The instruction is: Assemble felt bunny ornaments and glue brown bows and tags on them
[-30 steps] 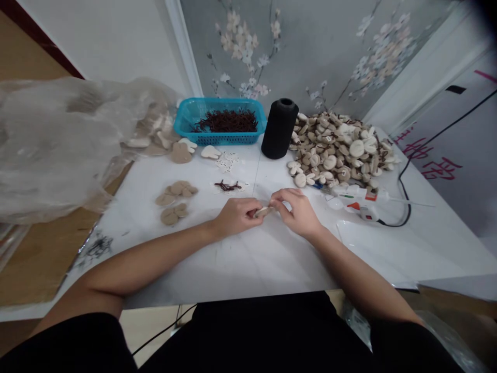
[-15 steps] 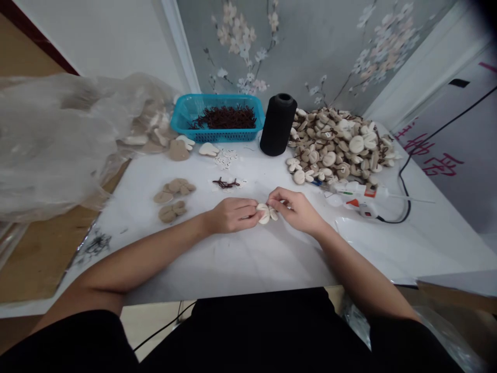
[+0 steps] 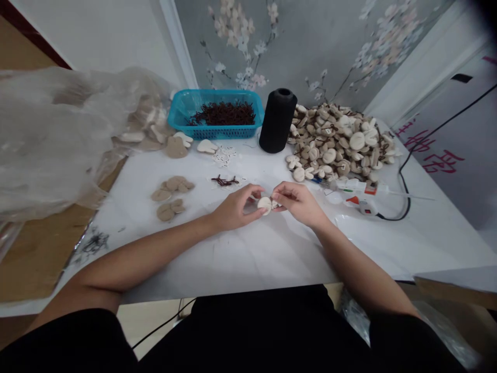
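A small cream fabric piece (image 3: 264, 205), round with ear-like lobes, is held between both hands above the white table (image 3: 240, 259). My left hand (image 3: 237, 207) grips its round part from the left, thumb at the lower edge and fingers curved behind. On the other side my right hand (image 3: 295, 201) pinches the lobed end between thumb and fingers, covering part of it. Short dark brown cords (image 3: 225, 181) lie beyond my left hand, near scattered small white tags (image 3: 224, 155). Beige fabric pieces (image 3: 171, 209) rest farther left.
A blue basket (image 3: 215, 132) of brown cords stands at the back beside a black thread cone (image 3: 277, 122). Right of it is a large heap of stuffed pieces (image 3: 337, 140). A glue gun (image 3: 367, 206) with a cable lies at right, a plastic bag (image 3: 58, 145) at left.
My left fingers have spread apart and risen a little from the thumb. The cream piece has turned, with its lobes now more to the right under my right fingers. The view has shifted slightly.
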`<state>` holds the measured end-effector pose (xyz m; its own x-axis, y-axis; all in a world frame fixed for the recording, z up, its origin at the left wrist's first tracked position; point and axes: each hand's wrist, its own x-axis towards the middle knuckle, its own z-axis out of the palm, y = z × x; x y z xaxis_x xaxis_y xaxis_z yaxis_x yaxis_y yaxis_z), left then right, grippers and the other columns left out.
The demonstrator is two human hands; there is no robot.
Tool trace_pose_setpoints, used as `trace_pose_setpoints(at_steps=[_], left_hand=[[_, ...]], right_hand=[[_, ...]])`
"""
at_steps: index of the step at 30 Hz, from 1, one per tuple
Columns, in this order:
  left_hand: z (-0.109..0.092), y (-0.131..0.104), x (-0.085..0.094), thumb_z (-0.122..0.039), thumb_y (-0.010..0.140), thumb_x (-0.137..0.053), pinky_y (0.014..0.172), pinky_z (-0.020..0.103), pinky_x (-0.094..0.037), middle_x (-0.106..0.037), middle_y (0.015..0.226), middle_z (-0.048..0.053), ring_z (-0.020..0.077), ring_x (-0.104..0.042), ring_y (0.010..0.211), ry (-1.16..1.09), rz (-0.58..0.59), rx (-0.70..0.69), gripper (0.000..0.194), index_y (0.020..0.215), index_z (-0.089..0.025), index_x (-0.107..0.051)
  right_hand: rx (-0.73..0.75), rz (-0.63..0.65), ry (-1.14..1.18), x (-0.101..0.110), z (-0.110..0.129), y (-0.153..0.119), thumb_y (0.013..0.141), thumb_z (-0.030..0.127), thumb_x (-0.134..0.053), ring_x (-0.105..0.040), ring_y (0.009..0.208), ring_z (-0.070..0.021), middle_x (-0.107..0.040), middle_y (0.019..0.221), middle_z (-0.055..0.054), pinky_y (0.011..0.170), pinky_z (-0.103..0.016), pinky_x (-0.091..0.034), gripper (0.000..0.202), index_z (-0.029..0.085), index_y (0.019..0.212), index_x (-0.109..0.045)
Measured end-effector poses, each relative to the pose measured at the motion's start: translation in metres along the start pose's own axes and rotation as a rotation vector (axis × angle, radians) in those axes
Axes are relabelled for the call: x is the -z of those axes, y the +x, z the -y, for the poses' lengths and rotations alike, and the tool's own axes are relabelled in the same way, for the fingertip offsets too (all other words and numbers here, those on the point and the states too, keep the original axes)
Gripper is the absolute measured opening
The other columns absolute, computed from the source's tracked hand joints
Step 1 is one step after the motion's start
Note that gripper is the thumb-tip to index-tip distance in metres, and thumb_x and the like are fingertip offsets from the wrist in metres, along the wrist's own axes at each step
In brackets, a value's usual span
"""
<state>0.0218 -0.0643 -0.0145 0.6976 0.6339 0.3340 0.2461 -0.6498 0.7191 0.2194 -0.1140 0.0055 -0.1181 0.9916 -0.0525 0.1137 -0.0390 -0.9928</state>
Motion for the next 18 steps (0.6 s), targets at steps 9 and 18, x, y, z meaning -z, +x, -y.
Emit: trace_pose_setpoints(at_steps=[9,18], left_hand=[[0.0035,0.0002,-0.0009,-0.024,0.081,-0.055,0.07,0.026,-0.05,-0.066,0.088,0.006,0.014,-0.061,0.076,0.13,0.01,-0.176,0.013,0.088,-0.021,-0.067],[0.0038,-0.0001,0.0046,-0.024,0.079,-0.061,0.069,0.029,-0.054,-0.068,0.08,0.005,0.0166,-0.065,0.078,0.145,0.029,-0.263,0.009,0.072,-0.023,-0.066]], right_hand=[[0.11,-0.005,-0.31,0.001,-0.0012,0.0005,0.08,0.032,-0.056,-0.056,0.065,-0.0129,-0.061,0.068,-0.001,0.066,-0.028,-0.05,0.017,0.017,0.073,-0.06],[0.111,0.037,-0.367,-0.0008,-0.0001,-0.0019,0.082,0.031,-0.052,-0.054,0.063,-0.0119,-0.062,0.071,-0.001,0.057,-0.023,-0.045,0.017,0.017,0.076,-0.06]])
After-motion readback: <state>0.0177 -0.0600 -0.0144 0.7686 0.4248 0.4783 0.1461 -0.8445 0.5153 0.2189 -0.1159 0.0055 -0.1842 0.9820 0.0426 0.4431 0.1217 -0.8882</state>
